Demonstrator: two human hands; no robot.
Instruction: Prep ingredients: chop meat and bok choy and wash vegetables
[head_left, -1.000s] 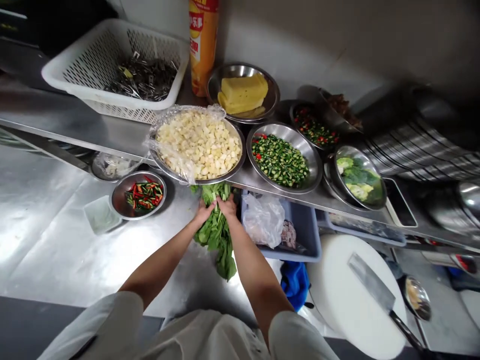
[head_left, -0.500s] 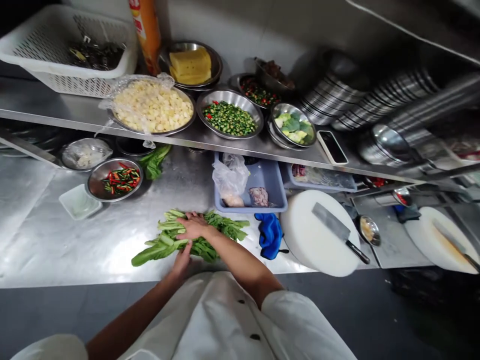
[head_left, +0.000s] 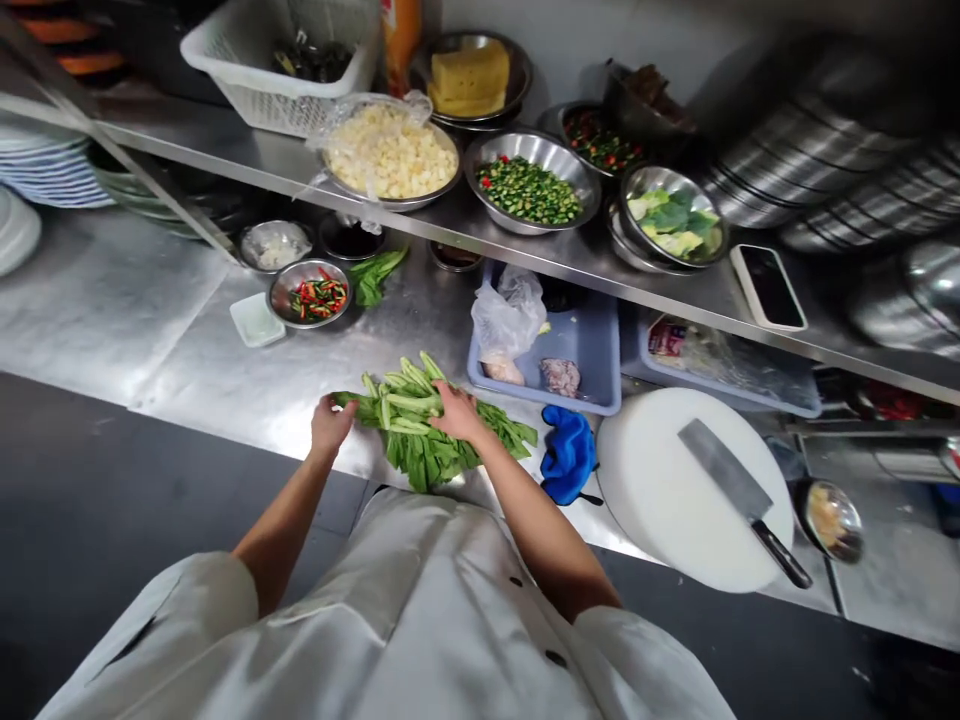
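A bunch of leafy greens (head_left: 431,450) with pale stems lies on the steel counter in front of me. At its left end, my left hand (head_left: 332,425) has thumb and fingers closed around a leaf tip. My right hand (head_left: 459,412) grips the bunch from above, across the pale stems, with part of its fingers hidden among them. Right of the greens lies a crumpled blue cloth (head_left: 568,455), touched by neither hand.
A cleaver (head_left: 727,480) rests on a round white chopping board (head_left: 645,490) at right. Behind the greens stands a blue-grey tray (head_left: 600,345) with bagged food. A bowl of cut chillies (head_left: 319,297) sits back left. Overhead, a steel shelf (head_left: 525,258) carries filled bowls.
My left hand has moved from the bunch's near side to its left end and closed on a leaf. The right hand has shifted along the stems. The camera view has swung left.
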